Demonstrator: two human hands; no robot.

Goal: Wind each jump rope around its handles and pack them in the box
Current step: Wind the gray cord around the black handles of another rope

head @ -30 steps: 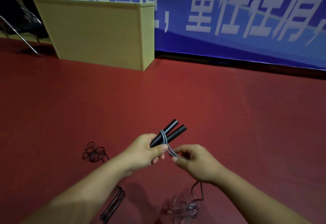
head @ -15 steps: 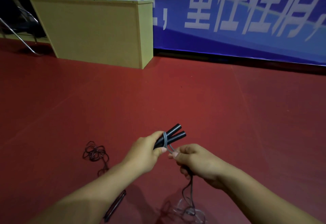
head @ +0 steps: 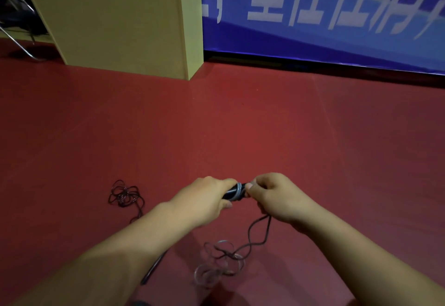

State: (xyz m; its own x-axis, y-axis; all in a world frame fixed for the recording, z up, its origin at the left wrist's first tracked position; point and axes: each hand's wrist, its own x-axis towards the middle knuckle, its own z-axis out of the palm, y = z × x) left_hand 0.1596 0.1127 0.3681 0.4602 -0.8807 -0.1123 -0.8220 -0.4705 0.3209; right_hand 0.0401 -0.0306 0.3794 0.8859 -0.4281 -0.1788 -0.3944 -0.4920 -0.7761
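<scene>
Winding a jump rope over the red floor

Left hand grips the black handles; right hand pinches the grey cord wrapped around them.

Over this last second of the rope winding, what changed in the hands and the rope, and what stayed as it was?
The right hand moved up from beside the left thumb to the far end of the black handles, carrying the grey cord into more turns around them; most of the handles' length is now covered. The left hand kept its grip on them. The other rope stayed tangled on the red floor.
</scene>
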